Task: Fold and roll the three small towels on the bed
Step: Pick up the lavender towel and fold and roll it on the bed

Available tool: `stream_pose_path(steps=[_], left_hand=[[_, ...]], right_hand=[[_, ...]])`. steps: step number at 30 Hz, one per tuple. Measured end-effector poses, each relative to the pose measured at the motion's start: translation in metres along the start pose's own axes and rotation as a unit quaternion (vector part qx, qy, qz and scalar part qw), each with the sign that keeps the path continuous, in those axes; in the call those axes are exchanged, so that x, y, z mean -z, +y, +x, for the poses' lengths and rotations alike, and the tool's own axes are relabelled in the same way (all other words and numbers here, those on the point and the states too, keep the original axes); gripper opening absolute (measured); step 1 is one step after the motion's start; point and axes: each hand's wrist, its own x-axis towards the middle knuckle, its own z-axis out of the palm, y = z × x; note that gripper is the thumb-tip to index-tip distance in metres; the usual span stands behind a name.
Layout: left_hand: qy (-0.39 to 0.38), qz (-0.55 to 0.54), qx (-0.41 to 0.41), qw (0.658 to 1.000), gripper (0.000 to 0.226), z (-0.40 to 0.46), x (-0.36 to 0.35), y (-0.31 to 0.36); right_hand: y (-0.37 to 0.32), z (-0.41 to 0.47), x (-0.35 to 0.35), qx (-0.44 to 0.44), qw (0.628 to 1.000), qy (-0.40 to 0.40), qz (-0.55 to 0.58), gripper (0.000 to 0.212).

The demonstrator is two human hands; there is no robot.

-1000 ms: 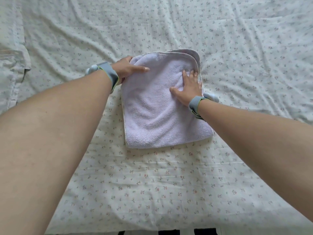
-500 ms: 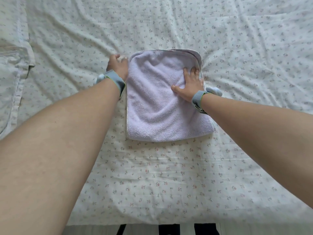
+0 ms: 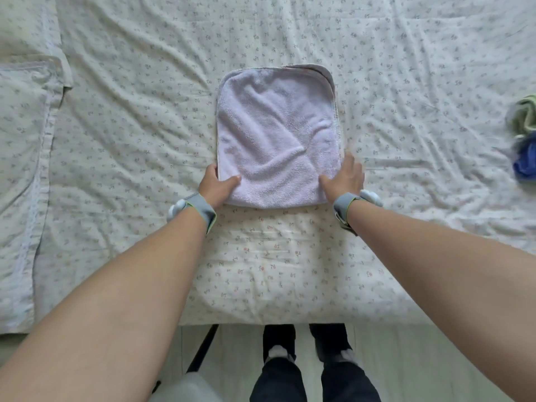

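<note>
A lilac towel, folded in half into an upright rectangle, lies flat on the floral bedsheet in the middle of the view. My left hand pinches its near left corner, thumb on top and fingers underneath. At the near right corner, my right hand rests with fingers spread on the towel's edge; whether it grips the cloth is unclear. A green towel and a blue towel lie crumpled at the far right edge of the view.
A pillow in matching floral fabric lies along the left side. The bed's near edge runs across the bottom, with the floor and my feet below it.
Both hands slid from the towel's far half down to its near corners. The left hand went from the far left corner to gripping the near left one. More of the bed shows.
</note>
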Motion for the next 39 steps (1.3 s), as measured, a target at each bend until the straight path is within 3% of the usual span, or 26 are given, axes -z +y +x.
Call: stream_pose_path(steps=[3, 6, 9, 13, 18, 23, 27, 31, 34, 39], left_hand=[[-0.004, -0.019, 0.003, 1.0, 0.055, -0.02, 0.0, -0.008], [0.01, 0.036, -0.007, 0.999, 0.048, -0.045, 0.002, -0.008], [0.021, 0.038, 0.0, 0.999, 0.042, -0.068, -0.001, -0.006], [0.026, -0.102, 0.067, 0.992, 0.036, -0.092, -0.011, -0.01], [0.026, -0.149, 0.095, 0.984, 0.047, -0.102, -0.016, -0.023], [0.071, -0.142, 0.083, 0.984, 0.032, -0.099, -0.02, -0.027], [0.089, -0.147, 0.076, 0.982, 0.02, -0.099, -0.028, -0.031], [0.06, -0.133, 0.088, 0.985, 0.02, -0.104, -0.033, -0.041], [0.059, -0.127, 0.1, 0.985, 0.02, -0.111, -0.032, -0.047], [0.058, -0.108, 0.123, 0.985, 0.022, -0.139, -0.02, -0.045]], right_hand=[[0.018, -0.018, 0.003, -0.11, 0.989, -0.04, 0.087, 0.056], [0.032, -0.035, 0.013, -0.141, 0.981, -0.073, 0.108, 0.012], [0.036, -0.051, 0.017, -0.144, 0.976, -0.04, 0.16, 0.026], [0.072, -0.044, 0.004, -0.193, 0.95, -0.001, 0.246, 0.022], [0.08, -0.063, 0.019, -0.211, 0.94, 0.0, 0.267, 0.022], [0.063, -0.056, 0.032, -0.147, 0.958, -0.098, 0.226, 0.052], [0.058, -0.038, 0.026, -0.095, 0.97, -0.13, 0.18, 0.045], [0.065, -0.029, 0.016, -0.092, 0.976, -0.103, 0.168, 0.017], [0.07, -0.038, 0.02, -0.1, 0.978, -0.105, 0.147, 0.022], [0.094, -0.054, 0.034, -0.135, 0.976, -0.137, 0.104, 0.011]])
